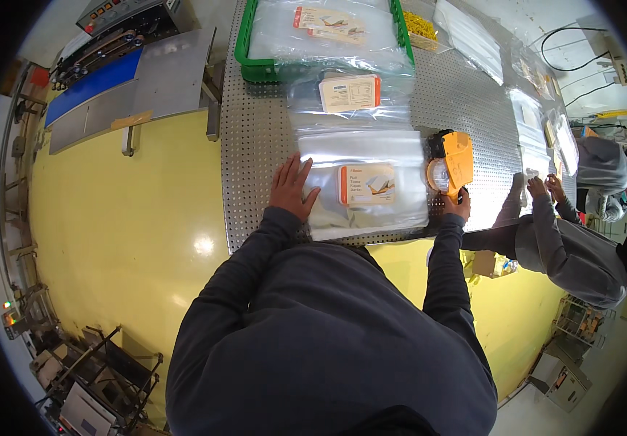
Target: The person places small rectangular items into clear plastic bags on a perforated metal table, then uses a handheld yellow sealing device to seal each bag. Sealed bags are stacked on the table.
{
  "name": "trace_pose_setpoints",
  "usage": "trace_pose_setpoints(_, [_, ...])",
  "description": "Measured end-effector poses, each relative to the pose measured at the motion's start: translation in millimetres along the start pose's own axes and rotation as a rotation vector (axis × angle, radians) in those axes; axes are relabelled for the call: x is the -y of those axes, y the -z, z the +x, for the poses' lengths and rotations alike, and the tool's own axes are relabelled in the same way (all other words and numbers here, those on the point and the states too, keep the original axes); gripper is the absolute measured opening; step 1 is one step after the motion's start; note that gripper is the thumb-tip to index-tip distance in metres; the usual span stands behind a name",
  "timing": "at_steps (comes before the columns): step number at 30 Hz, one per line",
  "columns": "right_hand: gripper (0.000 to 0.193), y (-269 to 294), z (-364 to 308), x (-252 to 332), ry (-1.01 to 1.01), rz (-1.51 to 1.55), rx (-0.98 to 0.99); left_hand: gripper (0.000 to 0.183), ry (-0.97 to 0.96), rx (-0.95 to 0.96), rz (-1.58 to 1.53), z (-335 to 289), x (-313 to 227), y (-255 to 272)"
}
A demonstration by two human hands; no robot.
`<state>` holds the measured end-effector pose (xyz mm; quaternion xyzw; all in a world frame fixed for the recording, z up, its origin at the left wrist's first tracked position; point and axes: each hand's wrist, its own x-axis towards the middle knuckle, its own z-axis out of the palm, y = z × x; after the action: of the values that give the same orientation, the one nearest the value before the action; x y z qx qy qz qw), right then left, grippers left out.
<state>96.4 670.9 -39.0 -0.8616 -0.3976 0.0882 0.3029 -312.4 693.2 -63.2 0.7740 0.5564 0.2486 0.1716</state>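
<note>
A stack of clear plastic bags (pixel 328 219) lies on the perforated metal table in front of me, with a cream and orange printed label (pixel 366 184) showing on top. My left hand (pixel 293 189) rests on the stack's left edge, fingers spread. To the right of the bags, my right hand (pixel 457 206) is closed around the handle of a yellow and black label gun (pixel 460 156). The gun's clear round roll housing faces the bags; its underside is hidden. Just beyond the stack, another clear bag (pixel 302 109) carries a similar label (pixel 350 94).
A green crate (pixel 259 70) full of clear bags stands at the table's far side, beside a box of yellow pieces (pixel 421 30). More bags (pixel 470 40) lie at the right, where a co-worker's hands (pixel 542 187) reach in. A machine with a blue belt (pixel 95 87) is at the far left.
</note>
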Motion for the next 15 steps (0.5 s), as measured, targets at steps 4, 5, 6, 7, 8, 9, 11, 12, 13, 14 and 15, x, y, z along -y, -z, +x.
trace_pose_setpoints(4, [0.056,0.0,0.4,-0.8,-0.006,-0.017,-0.007,0.064,-0.003,-0.004,-0.009,0.7,-0.3,0.5])
trace_pose_setpoints(5, [0.056,-0.8,0.5,-0.9,-0.005,-0.019,-0.017,0.064,0.001,-0.004,-0.015,0.5,-0.1,0.3])
trace_pose_setpoints(6, [0.056,-1.1,0.5,-0.6,-0.018,-0.022,-0.016,0.064,0.004,-0.005,-0.021,0.4,0.3,-0.3])
trace_pose_setpoints(7, [0.056,-1.3,0.3,0.3,-0.032,-0.025,-0.015,0.064,0.008,-0.005,-0.027,0.2,0.7,-0.8])
trace_pose_setpoints(8, [0.055,-1.4,0.0,1.3,-0.046,-0.028,-0.015,0.064,0.004,-0.008,-0.027,0.0,1.3,-1.2])
trace_pose_setpoints(9, [0.055,-1.8,0.1,0.3,-0.038,-0.025,-0.018,0.064,0.000,-0.012,-0.026,-0.1,1.8,-1.4])
trace_pose_setpoints(11, [0.055,-3.5,0.4,-4.4,-0.023,-0.017,-0.027,0.064,-0.007,-0.016,-0.025,-0.1,2.2,-1.3])
trace_pose_setpoints(12, [0.055,-4.0,1.1,-5.8,-0.028,-0.024,-0.032,0.064,-0.011,-0.017,-0.025,0.0,2.1,-1.1])
trace_pose_setpoints(13, [0.055,-4.3,1.8,-7.0,-0.033,-0.031,-0.038,0.064,-0.015,-0.017,-0.024,0.3,1.8,-0.7])
trace_pose_setpoints(14, [0.055,-4.2,1.3,-5.8,-0.038,-0.037,-0.043,0.064,-0.017,-0.020,-0.028,0.4,1.7,-0.4])
trace_pose_setpoints(15, [0.055,-3.5,0.6,-4.4,-0.035,-0.023,-0.040,0.064,-0.020,-0.023,-0.031,0.7,1.3,-0.1])
